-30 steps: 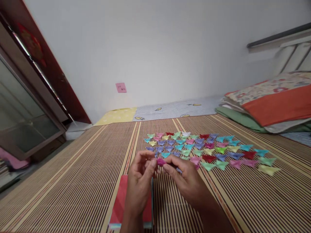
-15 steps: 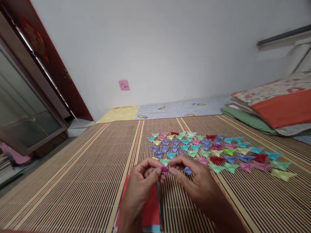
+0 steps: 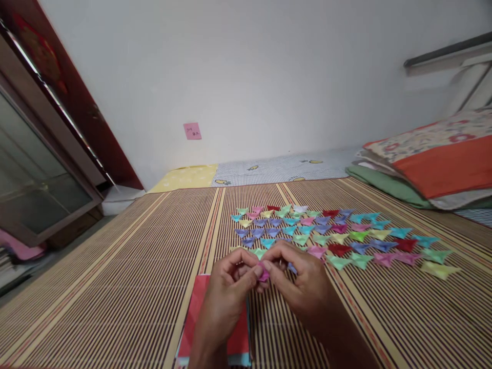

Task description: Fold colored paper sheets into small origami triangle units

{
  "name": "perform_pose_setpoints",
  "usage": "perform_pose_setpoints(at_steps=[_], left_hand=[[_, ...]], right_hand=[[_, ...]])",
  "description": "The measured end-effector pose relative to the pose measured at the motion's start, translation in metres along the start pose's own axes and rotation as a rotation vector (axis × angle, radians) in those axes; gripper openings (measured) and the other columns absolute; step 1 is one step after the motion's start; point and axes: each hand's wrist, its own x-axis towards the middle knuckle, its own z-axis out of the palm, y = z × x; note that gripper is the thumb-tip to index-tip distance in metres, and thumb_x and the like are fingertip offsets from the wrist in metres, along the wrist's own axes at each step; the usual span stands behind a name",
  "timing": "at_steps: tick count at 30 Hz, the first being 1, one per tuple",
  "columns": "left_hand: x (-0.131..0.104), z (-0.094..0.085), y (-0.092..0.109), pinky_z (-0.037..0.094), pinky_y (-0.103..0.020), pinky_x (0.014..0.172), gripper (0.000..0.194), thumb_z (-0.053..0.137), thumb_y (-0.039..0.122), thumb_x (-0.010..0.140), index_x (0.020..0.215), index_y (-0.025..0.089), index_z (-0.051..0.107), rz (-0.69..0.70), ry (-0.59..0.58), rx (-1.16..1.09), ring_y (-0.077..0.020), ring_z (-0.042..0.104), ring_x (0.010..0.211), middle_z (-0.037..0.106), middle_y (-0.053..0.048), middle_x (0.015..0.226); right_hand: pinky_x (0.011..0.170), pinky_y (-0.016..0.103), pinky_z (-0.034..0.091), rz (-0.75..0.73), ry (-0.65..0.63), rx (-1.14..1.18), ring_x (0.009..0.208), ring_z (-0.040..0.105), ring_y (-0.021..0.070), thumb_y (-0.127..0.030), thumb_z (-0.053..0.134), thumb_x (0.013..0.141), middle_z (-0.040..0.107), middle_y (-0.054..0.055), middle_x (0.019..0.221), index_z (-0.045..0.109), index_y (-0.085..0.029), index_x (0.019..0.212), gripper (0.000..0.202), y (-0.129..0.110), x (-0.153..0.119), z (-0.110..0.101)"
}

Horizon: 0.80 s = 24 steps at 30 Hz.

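Note:
A small folded piece of magenta paper (image 3: 263, 272) is pinched between both hands, low in the middle of the view. My left hand (image 3: 230, 287) grips its left side with thumb and fingers. My right hand (image 3: 302, 279) pinches it from the right, thumb tip against the paper; some fingertips are hidden behind it. Beyond the hands, many folded paper pieces (image 3: 340, 249) in several colours lie in rows on the striped mat. Partly under my left forearm is a stack of paper sheets (image 3: 195, 307), red on top with light blue showing at the edge.
The striped mat (image 3: 126, 266) covers the surface up to a patterned cloth (image 3: 269, 173) along the white wall. Folded bedding (image 3: 442, 159) is piled at the right. A pink note (image 3: 192, 130) sticks to the wall. At the left stands a glass-panelled cabinet (image 3: 36, 174).
My right hand has closed in on the magenta paper, and its thumb now presses on it beside the left thumb. The view has shifted slightly.

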Motion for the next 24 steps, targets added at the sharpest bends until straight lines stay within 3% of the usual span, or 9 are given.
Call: perform_pose_setpoints(at_steps=[6,14,24], left_hand=[[-0.001,0.002,0.004,0.046,-0.028,0.071,0.02,0.075,0.033,0.086,0.075,0.017,0.071,0.093,0.038,0.12,-0.0162,0.057,0.076,0.062,-0.003,0.08],[-0.002,0.004,0.003,0.045,-0.026,0.071,0.018,0.071,0.025,0.089,0.073,0.018,0.071,0.162,0.076,0.204,-0.0169,0.057,0.081,0.061,-0.003,0.085],[-0.001,-0.001,-0.001,0.049,-0.026,0.067,0.012,0.074,0.027,0.087,0.078,0.019,0.071,0.15,0.153,0.169,-0.0156,0.059,0.08,0.063,-0.005,0.104]], right_hand=[[0.071,0.033,0.045,-0.034,0.034,-0.005,0.079,0.061,0.0185,-0.017,0.058,0.092,0.065,0.001,0.081,0.065,-0.022,0.082,0.013,0.001,0.001,0.002],[0.065,0.032,0.04,-0.033,0.103,-0.067,0.071,0.054,0.0174,-0.014,0.055,0.09,0.057,0.0,0.073,0.056,-0.021,0.072,0.02,-0.002,0.002,0.01],[0.066,0.031,0.042,-0.047,0.181,-0.004,0.072,0.054,0.0164,-0.019,0.053,0.097,0.058,0.0,0.077,0.056,-0.021,0.078,0.019,0.003,0.001,0.007]])
